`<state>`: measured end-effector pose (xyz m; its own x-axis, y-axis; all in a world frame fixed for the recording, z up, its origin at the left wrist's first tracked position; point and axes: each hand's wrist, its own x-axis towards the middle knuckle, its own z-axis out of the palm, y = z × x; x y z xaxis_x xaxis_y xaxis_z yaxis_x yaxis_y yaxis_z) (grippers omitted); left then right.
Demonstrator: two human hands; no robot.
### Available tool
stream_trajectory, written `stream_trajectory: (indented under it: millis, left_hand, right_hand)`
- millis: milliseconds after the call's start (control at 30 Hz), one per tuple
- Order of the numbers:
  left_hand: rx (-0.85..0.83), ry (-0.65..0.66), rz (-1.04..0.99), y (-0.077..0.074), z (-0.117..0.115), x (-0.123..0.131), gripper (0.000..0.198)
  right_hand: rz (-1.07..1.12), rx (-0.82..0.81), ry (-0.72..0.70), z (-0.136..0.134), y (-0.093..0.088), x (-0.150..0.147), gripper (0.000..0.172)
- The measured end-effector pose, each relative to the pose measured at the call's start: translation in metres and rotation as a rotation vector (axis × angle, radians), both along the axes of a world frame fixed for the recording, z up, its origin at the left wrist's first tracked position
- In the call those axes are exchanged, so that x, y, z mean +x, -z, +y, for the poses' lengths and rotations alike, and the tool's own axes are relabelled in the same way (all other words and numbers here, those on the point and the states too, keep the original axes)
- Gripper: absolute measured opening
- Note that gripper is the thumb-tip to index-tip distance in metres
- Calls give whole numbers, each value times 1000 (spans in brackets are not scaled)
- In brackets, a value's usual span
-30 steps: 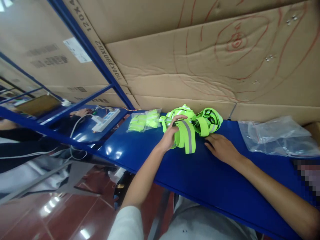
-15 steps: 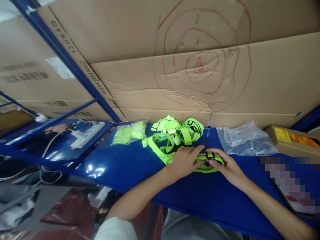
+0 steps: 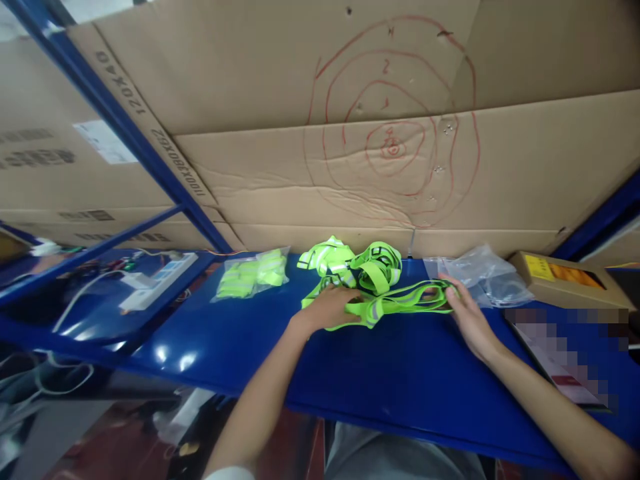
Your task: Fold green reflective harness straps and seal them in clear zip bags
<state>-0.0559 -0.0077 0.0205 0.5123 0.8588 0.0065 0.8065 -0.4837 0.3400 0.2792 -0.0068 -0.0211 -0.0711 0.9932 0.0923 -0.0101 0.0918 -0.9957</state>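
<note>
A neon green reflective strap [image 3: 407, 303] stretches between both hands, low over the blue table [image 3: 380, 373]. At its right end the fingers of my right hand [image 3: 470, 317] pinch the looped bands. My left hand [image 3: 330, 310] is closed on the strap's left part, its fingertips partly hidden among the green webbing. Behind the hands lie more neon straps, one bundle [image 3: 327, 257] at the left and a coiled one [image 3: 379, 267] with dark buckles at the right.
Left of the straps is a clear bag of green straps [image 3: 253, 275]. Clear plastic bags [image 3: 493, 277] and an open carton [image 3: 565, 280] lie right, with a tablet-like object [image 3: 560, 360] nearer. Cardboard [image 3: 250, 160] stands behind; a power strip [image 3: 160, 283] is far left.
My left hand has moved left, away from my right hand. The folded green strap between them is now drawn out longer. The camera view has shifted slightly.
</note>
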Motion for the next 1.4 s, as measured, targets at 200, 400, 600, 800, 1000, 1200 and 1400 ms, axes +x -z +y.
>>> stream_trajectory:
  millis: [200, 400, 600, 800, 1000, 1200, 1400]
  left_hand:
    - [104, -155, -51, 4, 8, -5, 26]
    - [6, -63, -237, -20, 4, -30, 34]
    - [-119, 67, -344, -22, 12, -52, 40]
    - [-36, 16, -375, -12, 18, -58, 26]
    - [310, -227, -546, -25, 15, -70, 16]
    - [820, -462, -924, -35, 14, -82, 8]
    - [1113, -523, -1270, -51, 3, -92, 5]
  right_hand:
    - [-259, 114, -224, -12, 6, -6, 67]
    - [-209, 65, -152, -17, 1, -4, 48]
    - [83, -27, -14, -14, -7, 4, 44]
    - [148, 79, 34, -9, -13, 9, 43]
    - [204, 156, 57, -13, -23, 12, 37]
    - [320, 177, 242, -7, -22, 15, 37]
    - [386, 270, 406, 0, -42, 36, 35]
